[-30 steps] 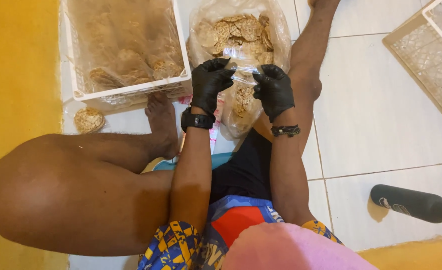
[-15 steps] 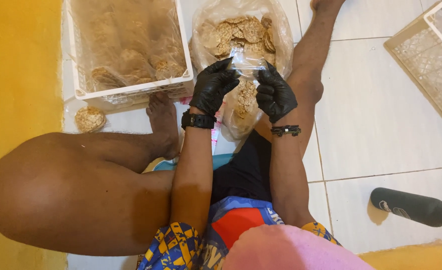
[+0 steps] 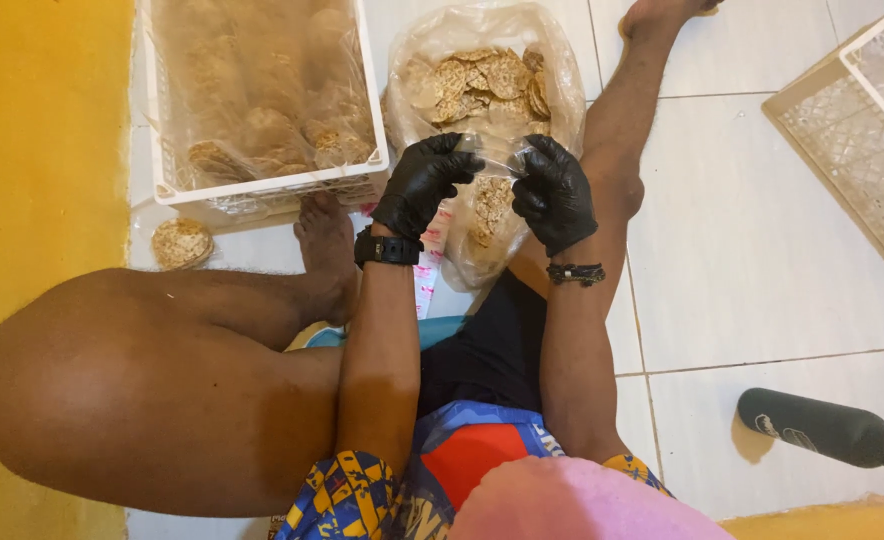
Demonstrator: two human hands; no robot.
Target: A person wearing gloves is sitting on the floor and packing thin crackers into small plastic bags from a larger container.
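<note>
The small bag (image 3: 490, 200) of wafers, held low against the lap a second ago, has been lifted slightly and its clear top is now stretched flat between the two gloved hands. The left hand (image 3: 424, 180) has been shifted outward and up, so that its fingertips pinch the left edge of the film, while the right hand (image 3: 554, 190) has been drawn a little further right. The gap between the hands has thus been widened.

Crate (image 3: 262, 190) left of the cracker bag (image 3: 482, 80); bottle (image 3: 822, 428) right, loose cracker (image 3: 181, 242) before crate
</note>
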